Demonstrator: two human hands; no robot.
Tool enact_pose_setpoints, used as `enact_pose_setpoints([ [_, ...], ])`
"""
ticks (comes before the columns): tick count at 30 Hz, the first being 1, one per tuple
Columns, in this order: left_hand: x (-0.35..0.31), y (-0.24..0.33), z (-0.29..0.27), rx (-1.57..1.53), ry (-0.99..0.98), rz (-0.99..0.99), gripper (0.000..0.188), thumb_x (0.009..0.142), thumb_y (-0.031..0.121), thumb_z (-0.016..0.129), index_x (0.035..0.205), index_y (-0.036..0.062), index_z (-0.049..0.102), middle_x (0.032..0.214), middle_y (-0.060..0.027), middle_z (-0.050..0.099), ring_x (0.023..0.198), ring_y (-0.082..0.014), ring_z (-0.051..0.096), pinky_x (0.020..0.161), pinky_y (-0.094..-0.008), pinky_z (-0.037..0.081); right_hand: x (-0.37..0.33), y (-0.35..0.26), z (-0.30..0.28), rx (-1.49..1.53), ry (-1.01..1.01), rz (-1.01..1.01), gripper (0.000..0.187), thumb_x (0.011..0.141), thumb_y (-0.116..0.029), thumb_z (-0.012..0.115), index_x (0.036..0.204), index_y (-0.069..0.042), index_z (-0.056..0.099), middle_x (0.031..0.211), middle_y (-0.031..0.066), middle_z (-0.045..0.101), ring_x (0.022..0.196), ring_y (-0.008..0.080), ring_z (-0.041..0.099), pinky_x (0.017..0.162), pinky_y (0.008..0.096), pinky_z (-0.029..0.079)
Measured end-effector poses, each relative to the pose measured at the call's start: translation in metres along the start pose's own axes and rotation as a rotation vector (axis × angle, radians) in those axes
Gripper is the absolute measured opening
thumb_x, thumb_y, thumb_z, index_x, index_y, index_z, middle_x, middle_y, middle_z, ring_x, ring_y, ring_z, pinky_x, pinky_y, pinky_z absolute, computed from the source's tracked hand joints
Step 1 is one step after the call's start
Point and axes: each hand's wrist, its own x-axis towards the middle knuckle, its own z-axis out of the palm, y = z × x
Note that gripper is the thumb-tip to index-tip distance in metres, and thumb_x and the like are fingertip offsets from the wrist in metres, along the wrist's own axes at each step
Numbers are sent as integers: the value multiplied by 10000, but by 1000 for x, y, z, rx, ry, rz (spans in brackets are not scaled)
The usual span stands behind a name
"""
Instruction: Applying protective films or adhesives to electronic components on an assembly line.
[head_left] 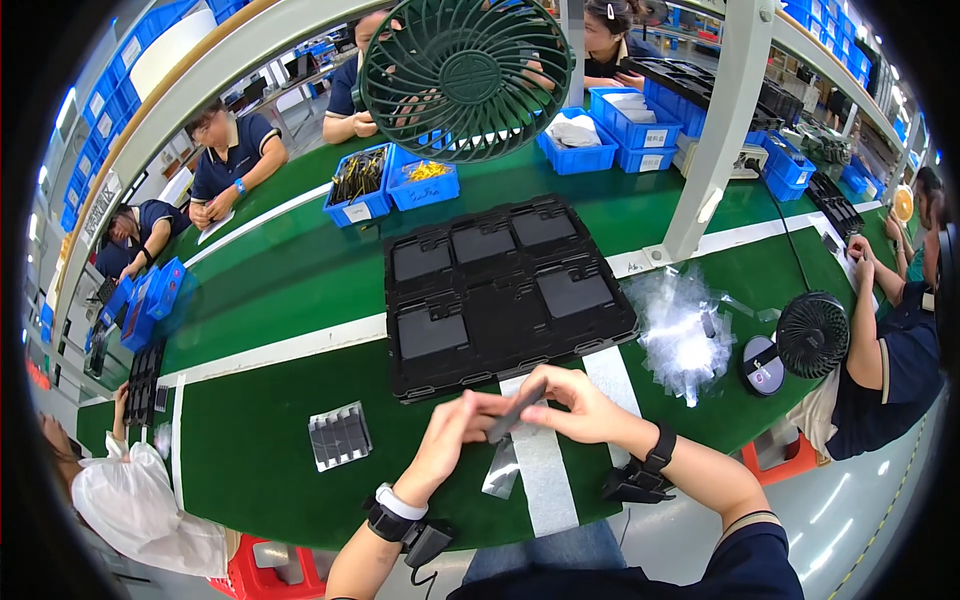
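The right grip [583, 408] pinches a flat dark-grey piece [515, 414], the left grip [450, 432] unclear; beyond them, a black plastic tray [480, 378] holds five grey panels [432, 331], one compartment [508, 328] bare.

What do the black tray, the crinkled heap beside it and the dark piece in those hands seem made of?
Black tray: probably moulded plastic with a slight sheen, given its shaped recesses.
Crinkled heap: likely clear plastic film; see-through, with glare.
Dark piece: matte, showing no glare; plastic or metal, can't tell.
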Motion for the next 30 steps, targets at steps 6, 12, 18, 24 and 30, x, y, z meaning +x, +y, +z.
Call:
enact_pose_setpoints([
  [6,5,-3,4,130,23,308,502,867,-23,612,1334,14,433,968,-75,642,873,-111,629,759,-223,479,0,9,-3,-103,110,186,170,881,-147,660,956,-2,613,754,1,625,670,37,572,596,202,453],
  [12,4,-1,4,165,20,300,578,869,-26,604,1388,31,356,925,-66,628,850,-105,627,754,-226,481,2,5,-4,-121,174,175,269,834,-111,709,1070,-23,614,653,-37,560,619,20,501,590,206,430],
  [18,6,-4,2,198,-6,268,516,865,-42,600,1333,27,396,959,-82,621,864,-114,631,754,-222,489,3,4,-5,-82,182,189,288,824,-94,714,1083,-25,608,666,-34,582,660,23,527,629,212,442],
  [24,5,-1,1,107,198,330,527,866,-25,612,1327,32,363,908,-63,601,745,-93,633,648,-197,478,3,-1,-6,-63,211,215,377,821,-16,655,1170,-43,515,815,22,642,754,73,605,671,236,494],
  [30,8,-3,6,163,102,199,579,869,34,625,1357,45,313,937,-68,619,771,-128,654,607,-198,462,8,-4,-15,-119,517,74,424,854,-6,609,1239,-42,436,884,69,672,731,99,627,618,220,502],
])
